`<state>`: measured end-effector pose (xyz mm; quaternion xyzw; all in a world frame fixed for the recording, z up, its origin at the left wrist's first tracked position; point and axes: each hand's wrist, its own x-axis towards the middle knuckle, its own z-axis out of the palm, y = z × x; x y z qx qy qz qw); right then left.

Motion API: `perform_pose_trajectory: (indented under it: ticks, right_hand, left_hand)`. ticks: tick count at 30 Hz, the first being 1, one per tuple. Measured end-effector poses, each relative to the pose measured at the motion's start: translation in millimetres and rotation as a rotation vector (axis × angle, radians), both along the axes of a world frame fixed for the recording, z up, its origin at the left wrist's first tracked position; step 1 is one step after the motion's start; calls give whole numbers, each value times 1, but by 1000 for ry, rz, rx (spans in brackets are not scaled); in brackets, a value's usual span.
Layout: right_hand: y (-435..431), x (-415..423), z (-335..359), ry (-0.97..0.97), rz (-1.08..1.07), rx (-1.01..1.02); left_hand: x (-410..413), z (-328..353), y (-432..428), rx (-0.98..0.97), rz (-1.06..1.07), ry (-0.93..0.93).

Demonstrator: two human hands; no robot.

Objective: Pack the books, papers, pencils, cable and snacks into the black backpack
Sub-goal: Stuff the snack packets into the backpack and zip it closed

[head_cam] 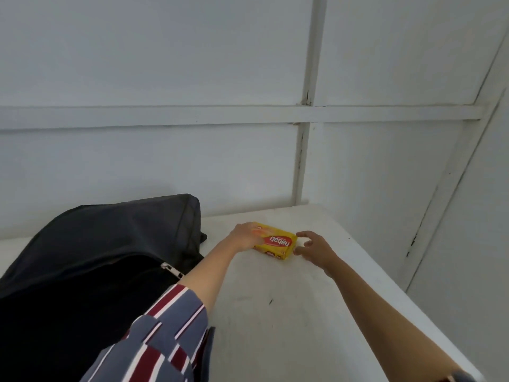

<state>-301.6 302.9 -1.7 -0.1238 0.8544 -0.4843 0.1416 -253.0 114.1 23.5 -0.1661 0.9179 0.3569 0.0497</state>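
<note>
Centre-right of frame, on the white tabletop [289,312] right of the black fabric backpack [91,257]: left hand [245,235] grips the yellow plastic-wrapped wafer packet [278,244], right hand [314,248] just beside, fingers spread, empty; likely light, crushable, slippery, so hold both short ends.

Left sleeve [165,332] loose, striped slate blue, maroon and white, right forearm [385,312] bare, wrist strap [457,377] partly visible
</note>
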Motion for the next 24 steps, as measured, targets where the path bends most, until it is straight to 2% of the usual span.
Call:
perform_pose_trajectory:
  ticks: [4,12,19,24]
  right_hand:
    - [-2,-10,-10,-8,1,-37]
    - [-18,-24,-16,-36,65,-77]
    - [-30,-26,-19,-70,33,-169]
    - [-31,-23,-15,-75,12,-250]
  left_hand:
    - [-15,-11,0,-73,82,-38]
    - [-29,-24,-7,-39,96,-112]
    - [-36,-16,-11,-7,86,-68]
    - [-26,-9,-15,65,98,32]
